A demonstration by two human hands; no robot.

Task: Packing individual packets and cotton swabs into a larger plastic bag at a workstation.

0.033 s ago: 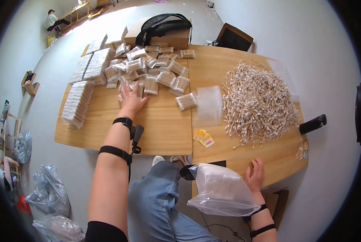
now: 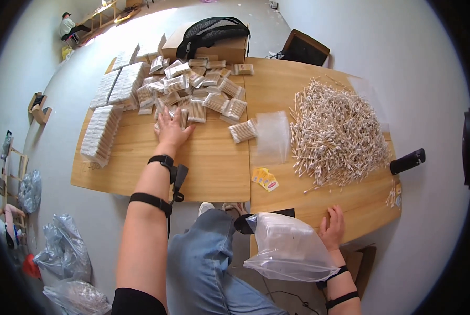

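My left hand (image 2: 172, 127) lies with fingers spread at the near edge of a heap of clear packs of cotton swabs (image 2: 197, 110). Its fingertips touch or partly cover a pack there; I cannot tell that it grips one. At the table's front right edge rests my right hand (image 2: 332, 228), fingers stretched out and nothing seen in them. A clear plastic bag (image 2: 285, 247) with whitish contents stands beside that hand, hiding part of the wrist. Beyond lies a big pile of loose cotton swabs (image 2: 340, 136). One single pack (image 2: 243, 132) sits by a flat clear bag (image 2: 272, 137).
Neat stacks of packs (image 2: 102, 135) line the table's left side. Yellow cards (image 2: 265, 179) lie near the middle seam. A cardboard box (image 2: 219, 50) with a black mesh cover (image 2: 214, 32) stands at the back. A black cylinder (image 2: 407, 161) sits at the right edge.
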